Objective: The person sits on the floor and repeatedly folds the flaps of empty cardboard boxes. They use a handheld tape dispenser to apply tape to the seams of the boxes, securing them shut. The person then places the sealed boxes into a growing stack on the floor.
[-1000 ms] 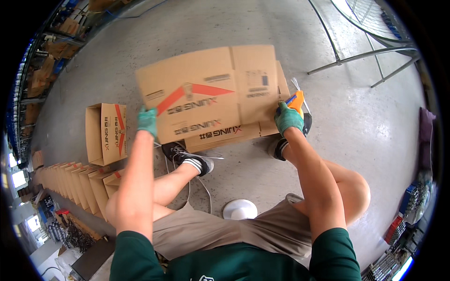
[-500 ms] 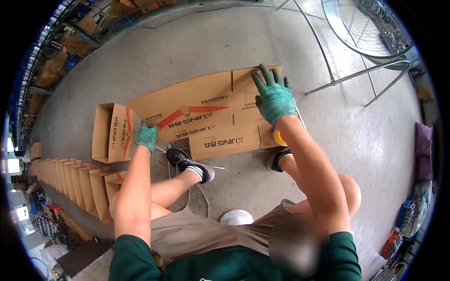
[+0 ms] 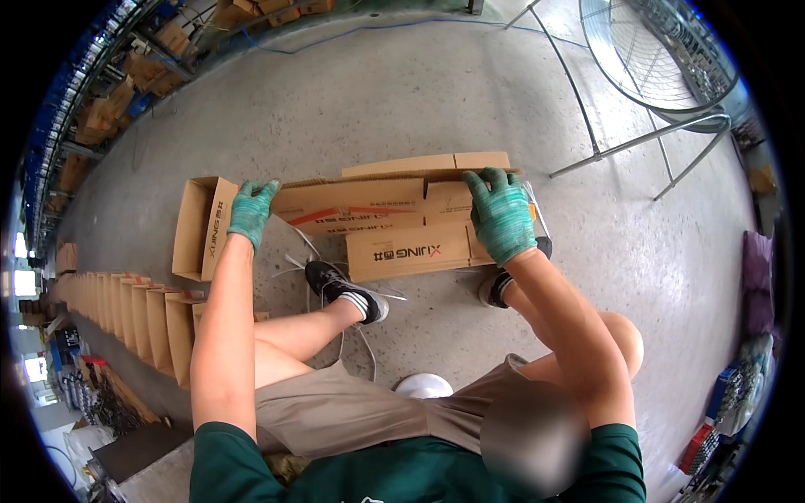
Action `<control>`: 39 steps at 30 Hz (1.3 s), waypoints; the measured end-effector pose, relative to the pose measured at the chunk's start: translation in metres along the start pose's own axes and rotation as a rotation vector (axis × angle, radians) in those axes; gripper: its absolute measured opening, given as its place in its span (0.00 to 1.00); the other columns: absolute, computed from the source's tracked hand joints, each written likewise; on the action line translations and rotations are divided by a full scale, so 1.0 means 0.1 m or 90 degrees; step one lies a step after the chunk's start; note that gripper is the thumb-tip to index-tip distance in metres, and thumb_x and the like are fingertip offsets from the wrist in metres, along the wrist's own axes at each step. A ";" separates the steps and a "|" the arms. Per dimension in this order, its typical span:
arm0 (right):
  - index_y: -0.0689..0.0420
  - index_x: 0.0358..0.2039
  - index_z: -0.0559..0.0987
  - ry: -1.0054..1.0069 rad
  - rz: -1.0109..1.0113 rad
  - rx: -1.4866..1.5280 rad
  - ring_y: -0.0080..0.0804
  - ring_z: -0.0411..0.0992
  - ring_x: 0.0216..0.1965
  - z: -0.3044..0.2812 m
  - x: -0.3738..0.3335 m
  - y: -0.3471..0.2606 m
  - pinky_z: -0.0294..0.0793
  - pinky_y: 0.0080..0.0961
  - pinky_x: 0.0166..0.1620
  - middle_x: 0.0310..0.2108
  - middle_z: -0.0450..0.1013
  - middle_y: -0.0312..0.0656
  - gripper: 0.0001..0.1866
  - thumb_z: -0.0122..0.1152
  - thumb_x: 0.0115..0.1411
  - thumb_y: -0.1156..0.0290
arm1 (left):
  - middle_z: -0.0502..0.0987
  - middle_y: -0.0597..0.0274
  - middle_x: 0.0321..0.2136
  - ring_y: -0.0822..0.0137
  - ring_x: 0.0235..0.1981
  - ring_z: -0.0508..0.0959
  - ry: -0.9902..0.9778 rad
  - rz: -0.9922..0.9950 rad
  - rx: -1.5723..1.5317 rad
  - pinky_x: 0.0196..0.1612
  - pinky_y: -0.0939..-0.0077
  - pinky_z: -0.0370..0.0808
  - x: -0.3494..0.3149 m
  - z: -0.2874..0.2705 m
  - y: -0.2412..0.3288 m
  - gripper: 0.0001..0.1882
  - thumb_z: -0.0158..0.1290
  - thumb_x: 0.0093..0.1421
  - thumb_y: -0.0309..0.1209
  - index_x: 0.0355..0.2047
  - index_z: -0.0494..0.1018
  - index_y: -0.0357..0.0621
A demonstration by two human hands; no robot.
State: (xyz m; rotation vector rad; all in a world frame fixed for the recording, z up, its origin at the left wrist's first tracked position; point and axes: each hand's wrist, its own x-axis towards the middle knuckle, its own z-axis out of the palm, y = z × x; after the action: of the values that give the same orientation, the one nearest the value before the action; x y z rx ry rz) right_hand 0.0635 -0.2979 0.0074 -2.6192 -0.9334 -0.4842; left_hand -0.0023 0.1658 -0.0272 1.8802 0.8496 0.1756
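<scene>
With the left hand (image 3: 251, 210) and right hand (image 3: 503, 216) each pinching an end of the carton (image 3: 386, 198) over the flat cardboard (image 3: 411, 254), an uneven pull could probably have skewed its folds or bumped the open box (image 3: 191, 228) just beside the left.

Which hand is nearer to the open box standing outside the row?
Left. The left hand is just right of the box; the right hand is farther away, on the right part of the held cardboard.
</scene>
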 end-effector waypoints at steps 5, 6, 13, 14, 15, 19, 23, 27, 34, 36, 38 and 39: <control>0.54 0.37 0.78 -0.048 0.019 -0.007 0.51 0.71 0.42 -0.10 0.08 -0.08 0.74 0.42 0.44 0.40 0.72 0.45 0.16 0.63 0.46 0.81 | 0.80 0.62 0.33 0.69 0.32 0.75 0.062 0.047 0.146 0.37 0.71 0.75 -0.03 0.03 0.05 0.18 0.63 0.61 0.44 0.38 0.79 0.42; 0.54 0.35 0.77 -0.055 0.009 -0.010 0.52 0.71 0.42 -0.11 0.09 -0.08 0.74 0.41 0.43 0.38 0.72 0.45 0.14 0.63 0.46 0.81 | 0.80 0.61 0.32 0.69 0.31 0.76 0.059 0.039 0.082 0.36 0.70 0.76 -0.07 0.05 0.08 0.17 0.62 0.61 0.43 0.38 0.79 0.40; 0.55 0.34 0.77 -0.132 -0.096 0.164 0.53 0.71 0.45 -0.37 0.37 0.05 0.74 0.41 0.47 0.47 0.72 0.49 0.13 0.61 0.48 0.84 | 0.82 0.49 0.34 0.62 0.32 0.80 -0.009 0.148 0.183 0.36 0.65 0.77 -0.54 0.28 0.31 0.14 0.56 0.63 0.34 0.44 0.80 0.39; 0.54 0.36 0.78 -0.112 -0.084 0.218 0.55 0.70 0.47 -0.29 0.31 0.10 0.74 0.41 0.49 0.50 0.71 0.50 0.14 0.61 0.49 0.83 | 0.82 0.46 0.35 0.60 0.33 0.81 0.005 0.181 0.241 0.37 0.65 0.77 -0.62 0.37 0.33 0.14 0.56 0.62 0.33 0.45 0.80 0.40; 0.54 0.38 0.78 -0.092 -0.072 0.271 0.56 0.70 0.49 -0.07 0.20 0.16 0.73 0.42 0.52 0.52 0.69 0.51 0.15 0.61 0.50 0.83 | 0.80 0.42 0.38 0.53 0.36 0.81 0.003 0.278 0.320 0.40 0.63 0.77 -0.70 0.44 0.36 0.15 0.55 0.63 0.33 0.46 0.79 0.38; 0.53 0.47 0.79 -0.142 0.013 0.398 0.55 0.69 0.56 0.44 -0.22 0.29 0.71 0.41 0.58 0.57 0.67 0.52 0.18 0.57 0.56 0.79 | 0.77 0.38 0.44 0.42 0.44 0.79 -0.077 0.425 0.431 0.48 0.58 0.77 -0.94 0.60 0.43 0.20 0.55 0.64 0.34 0.52 0.76 0.35; 0.58 0.47 0.80 -0.137 0.212 0.592 0.36 0.74 0.50 0.44 -0.26 0.33 0.72 0.29 0.57 0.47 0.77 0.43 0.15 0.52 0.61 0.80 | 0.78 0.43 0.46 0.49 0.50 0.79 -0.339 0.464 0.399 0.54 0.60 0.75 -0.95 0.60 0.51 0.24 0.57 0.63 0.34 0.58 0.73 0.40; 0.60 0.43 0.80 -0.083 0.391 0.863 0.29 0.76 0.45 0.45 -0.25 0.43 0.73 0.26 0.53 0.42 0.79 0.40 0.11 0.52 0.63 0.76 | 0.79 0.49 0.52 0.55 0.53 0.78 -0.526 0.363 0.474 0.60 0.64 0.72 -0.78 0.62 0.73 0.28 0.62 0.61 0.42 0.58 0.74 0.40; 0.59 0.54 0.74 0.082 0.715 0.583 0.31 0.75 0.42 0.38 0.12 0.54 0.73 0.27 0.50 0.47 0.76 0.46 0.20 0.59 0.67 0.62 | 0.77 0.46 0.51 0.52 0.50 0.79 -0.354 0.199 0.555 0.54 0.63 0.75 -0.58 1.00 0.93 0.39 0.71 0.48 0.53 0.53 0.76 0.38; 0.57 0.57 0.72 0.141 0.574 0.540 0.30 0.73 0.39 0.34 0.17 0.51 0.73 0.26 0.47 0.50 0.75 0.46 0.26 0.63 0.64 0.55 | 0.75 0.46 0.52 0.50 0.50 0.77 -0.265 0.254 0.612 0.55 0.63 0.75 -0.64 1.13 0.84 0.40 0.72 0.46 0.51 0.53 0.74 0.38; 0.56 0.57 0.73 0.000 0.595 0.678 0.29 0.72 0.40 0.14 0.31 0.43 0.73 0.27 0.46 0.53 0.74 0.46 0.27 0.65 0.64 0.54 | 0.69 0.46 0.56 0.47 0.54 0.72 -0.112 0.353 0.494 0.60 0.60 0.72 -0.64 1.20 0.48 0.49 0.76 0.41 0.44 0.61 0.66 0.40; 0.57 0.55 0.74 -0.057 0.697 0.743 0.32 0.72 0.47 0.06 0.35 0.35 0.72 0.29 0.50 0.61 0.69 0.45 0.25 0.66 0.63 0.56 | 0.68 0.45 0.58 0.46 0.58 0.69 -0.071 0.392 0.392 0.61 0.59 0.70 -0.62 1.21 0.31 0.54 0.77 0.39 0.43 0.64 0.62 0.42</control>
State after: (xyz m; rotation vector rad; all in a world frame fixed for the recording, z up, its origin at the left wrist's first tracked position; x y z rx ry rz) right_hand 0.1129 -0.3020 0.0099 -1.6315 0.2889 0.3795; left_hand 0.0242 0.0301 -0.0425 2.6688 0.2237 0.1947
